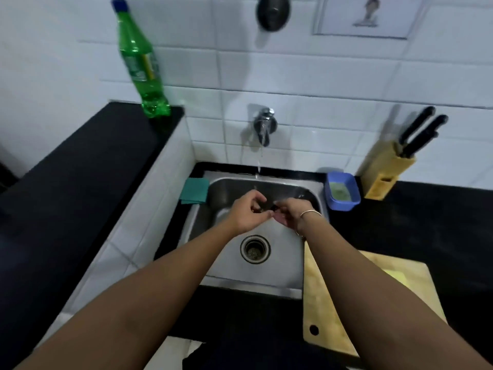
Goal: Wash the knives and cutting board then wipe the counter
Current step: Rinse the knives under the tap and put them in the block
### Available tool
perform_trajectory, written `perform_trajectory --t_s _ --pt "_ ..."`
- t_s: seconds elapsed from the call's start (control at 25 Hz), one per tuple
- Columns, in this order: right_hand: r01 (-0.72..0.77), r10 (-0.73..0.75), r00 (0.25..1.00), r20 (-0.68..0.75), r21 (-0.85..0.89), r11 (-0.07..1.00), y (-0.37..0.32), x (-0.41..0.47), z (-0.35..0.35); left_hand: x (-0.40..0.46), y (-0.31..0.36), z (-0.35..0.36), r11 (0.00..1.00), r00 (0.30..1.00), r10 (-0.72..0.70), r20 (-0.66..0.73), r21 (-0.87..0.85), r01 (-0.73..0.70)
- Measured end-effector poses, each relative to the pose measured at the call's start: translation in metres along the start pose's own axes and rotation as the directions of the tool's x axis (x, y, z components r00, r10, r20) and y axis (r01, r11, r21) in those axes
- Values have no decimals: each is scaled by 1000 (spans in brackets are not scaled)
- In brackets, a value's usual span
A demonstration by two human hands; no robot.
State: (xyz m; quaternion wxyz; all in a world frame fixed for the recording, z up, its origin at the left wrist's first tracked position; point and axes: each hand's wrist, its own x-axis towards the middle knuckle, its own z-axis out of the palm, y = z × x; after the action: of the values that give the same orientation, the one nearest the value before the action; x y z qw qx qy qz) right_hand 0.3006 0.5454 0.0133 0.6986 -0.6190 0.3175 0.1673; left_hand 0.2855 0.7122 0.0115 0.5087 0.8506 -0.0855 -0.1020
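Board: our cutting board (328, 297) lies nearest us on the black tabletop (426, 222), right of the sink (266, 265).
Left hand: our left hand (246, 213) curls over the basin; we cannot tell what it pinches.
Right hand: our right hand (289, 213) grips a small dark object, too blurred to name.
Tap: the tap (264, 126) runs water onto both hands.
Knives: black-handled knives (420, 134) stand in the block (386, 172) at the wall.

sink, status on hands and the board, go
Both hands in the sink under running tap, fingers curled round a small dark item, unclear what. Cutting board waits on counter right, unwashed. Nothing blocking.
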Motion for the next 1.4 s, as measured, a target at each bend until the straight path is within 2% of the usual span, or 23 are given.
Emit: perform_trajectory --t_s 0.12,0.2,0.24,0.32,0.4,0.44,0.56,0.72,0.84,0.96,1.08,1.24,1.4 --pt "-89 73 991 113 146 985 -15 9 22 10 5 -10 995 978 86 -192 -31 -94" --pt "-99 73 986 153 172 980 -21 10 30 25 8 -9 992 948 20 -318 -114 -59" --pt "-57 40 990 136 116 992 -23 11 31 34 11 -9 987 939 -41 -343 -163 -16" --pt "121 -108 988 114 -119 985 -26 18 32 52 16 -10 980 933 -110 -343 -192 45" --pt "342 -307 939 152 -339 876 -32 24 28 71 20 -14 994 947 -67 -315 -106 36" --pt "408 -362 913 189 -393 824 -35 28 27 78 22 -16 997 958 -35 -285 -81 12" --pt "524 -459 851 256 -350 777 -42 34 28 92 25 -25 985 972 17 -235 -161 -56" --pt "604 -555 797 240 -302 737 -55 42 37 100 27 -41 914 955 -65 -289 -401 -59" --pt "626 -569 780 263 -317 712 -62 46 45 104 30 -44 863 917 -166 -363 -503 -42" --pt "611 -554 792 256 -321 724 -65 49 48 111 37 -42 833 900 -226 -372 -553 -19" --pt "602 -551 799 242 -322 731 -62 51 43 119 44 -44 849 904 -202 -377 -528 -30" --pt "601 -521 798 303 -334 726 -45 54 32 125 48 -47 853 885 -222 -408 -521 -27" --pt "543 -435 821 370 -268 796 -39 59 28 126 48 -46 870 871 -227 -435 -493 -20"
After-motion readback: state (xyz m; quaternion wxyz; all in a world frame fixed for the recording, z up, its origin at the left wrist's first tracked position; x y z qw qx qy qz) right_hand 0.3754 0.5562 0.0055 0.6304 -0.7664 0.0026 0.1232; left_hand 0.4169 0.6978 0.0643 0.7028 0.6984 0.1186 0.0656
